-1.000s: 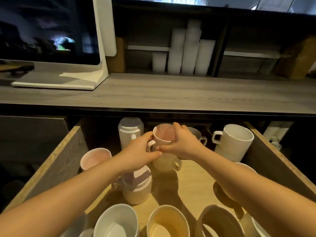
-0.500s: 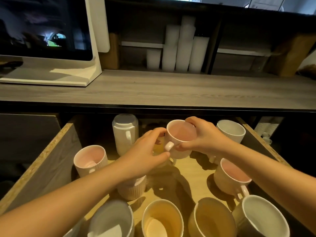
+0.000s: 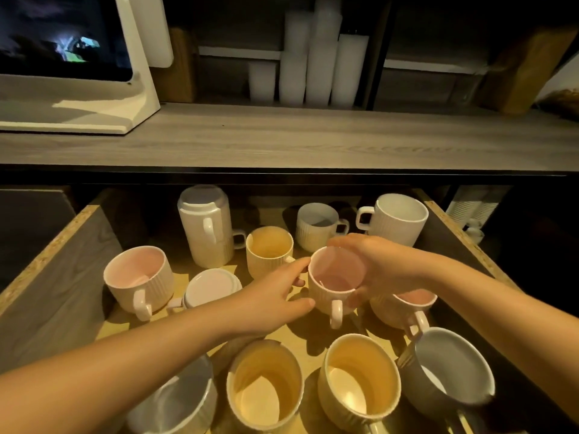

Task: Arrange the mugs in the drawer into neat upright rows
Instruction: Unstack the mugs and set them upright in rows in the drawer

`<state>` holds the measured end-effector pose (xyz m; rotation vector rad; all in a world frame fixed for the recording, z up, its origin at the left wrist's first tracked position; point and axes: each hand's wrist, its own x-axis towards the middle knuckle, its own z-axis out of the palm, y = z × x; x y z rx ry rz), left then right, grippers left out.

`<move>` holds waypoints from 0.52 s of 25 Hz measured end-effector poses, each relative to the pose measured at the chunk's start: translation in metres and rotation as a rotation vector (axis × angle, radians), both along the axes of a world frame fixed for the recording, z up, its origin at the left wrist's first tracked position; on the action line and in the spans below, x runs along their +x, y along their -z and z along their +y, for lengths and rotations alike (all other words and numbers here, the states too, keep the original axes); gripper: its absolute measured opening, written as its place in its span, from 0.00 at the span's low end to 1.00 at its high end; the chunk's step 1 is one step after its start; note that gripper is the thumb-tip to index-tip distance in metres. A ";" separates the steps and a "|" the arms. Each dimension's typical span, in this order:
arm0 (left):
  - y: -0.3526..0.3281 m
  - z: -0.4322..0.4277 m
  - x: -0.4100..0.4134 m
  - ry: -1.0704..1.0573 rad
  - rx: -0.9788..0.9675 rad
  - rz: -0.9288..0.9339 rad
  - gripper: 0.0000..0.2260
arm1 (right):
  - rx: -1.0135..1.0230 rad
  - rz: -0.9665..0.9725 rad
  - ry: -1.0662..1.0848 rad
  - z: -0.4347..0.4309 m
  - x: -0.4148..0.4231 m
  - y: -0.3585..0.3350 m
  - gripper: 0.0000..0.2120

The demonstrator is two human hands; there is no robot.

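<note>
Grey wood-grain counter [image 3: 282,139] is seen across the top, with a white-framed screen [image 3: 62,42] stood on it at the left and stacks of white cups [image 3: 313,64] set on the shelf behind. Below it the drawer [image 3: 59,255] is pulled open and crowded with ribbed mugs.

A pink-lined mug [image 3: 336,274] is held upright near the middle of the drawer, its handle turned towards the viewer. Whether its base is set on the drawer floor cannot be told. It is gripped by the right hand [image 3: 382,267], whose fingers are curled over the far rim while the thumb is pressed against the near wall. The left hand [image 3: 272,296] is spread open, its straight fingertips laid against the mug's left side.

Just behind, a yellow-lined mug [image 3: 269,250] is stood upright. To the left an upturned mug [image 3: 213,288] is seen base-up, and what looks like a stack of upturned mugs [image 3: 205,227] is found at the back.

The pink-lined mug is judged to be glazed ceramic: stiff, fairly heavy for its size, smooth enough to slip, and liable to chip if knocked against its close neighbours. A grasp around the ribbed wall or through the handle is thought surest. It should be lowered gently so that nothing beside it is struck.
</note>
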<state>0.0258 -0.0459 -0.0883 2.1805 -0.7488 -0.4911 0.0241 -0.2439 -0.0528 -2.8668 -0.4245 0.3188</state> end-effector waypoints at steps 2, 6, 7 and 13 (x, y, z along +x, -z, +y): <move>0.003 -0.002 -0.001 0.005 0.025 0.016 0.25 | -0.025 0.046 -0.009 -0.003 0.004 0.005 0.40; 0.010 -0.003 -0.004 0.024 0.096 0.042 0.27 | -0.056 0.127 -0.047 -0.005 0.007 0.014 0.40; 0.010 -0.003 -0.006 0.029 0.114 0.045 0.28 | -0.053 0.141 -0.051 -0.006 0.007 0.015 0.40; 0.007 -0.002 -0.014 0.042 0.155 0.019 0.29 | -0.044 0.176 -0.074 -0.009 0.004 0.016 0.43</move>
